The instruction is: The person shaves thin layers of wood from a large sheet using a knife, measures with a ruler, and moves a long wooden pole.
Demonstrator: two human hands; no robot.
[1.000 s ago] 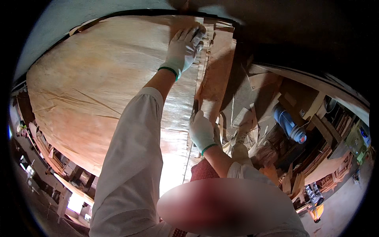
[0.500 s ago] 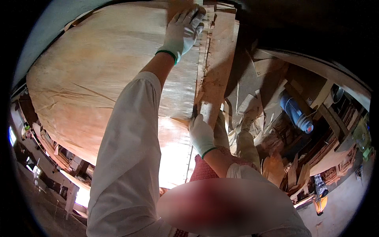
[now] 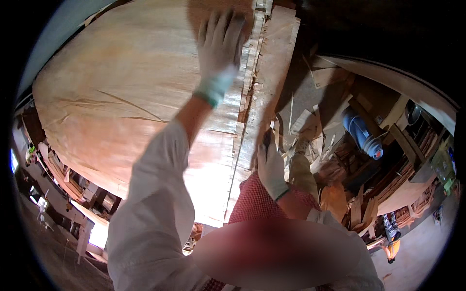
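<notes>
My left hand [image 3: 218, 48], in a pale glove with a green cuff and blurred by motion, lies with straightened fingers on the top of a broad, pale veneer sheet [image 3: 107, 72], near its ragged right edge. A narrow wooden strip [image 3: 274, 43] with torn slivers runs along that edge, beneath or beside the sheets. My right hand [image 3: 272, 169], gloved too, is lower, at the strip's outer edge, closed on a dark narrow object [image 3: 267, 138], too small to identify. Red checked fabric [image 3: 252, 199] shows below it.
Torn veneer scraps [image 3: 306, 121] lie below to the right, beside a blue cylindrical container [image 3: 361, 136]. Stacked wooden pieces [image 3: 364, 213] stand further right. A person in yellow [image 3: 392, 247] is in the lower right distance. More stacks [image 3: 63, 169] stand at the left.
My right hand has shifted right with the dark object, from the sheet's edge to the strip's outer edge. My left hand has moved slightly toward me and left. The view has shifted a little.
</notes>
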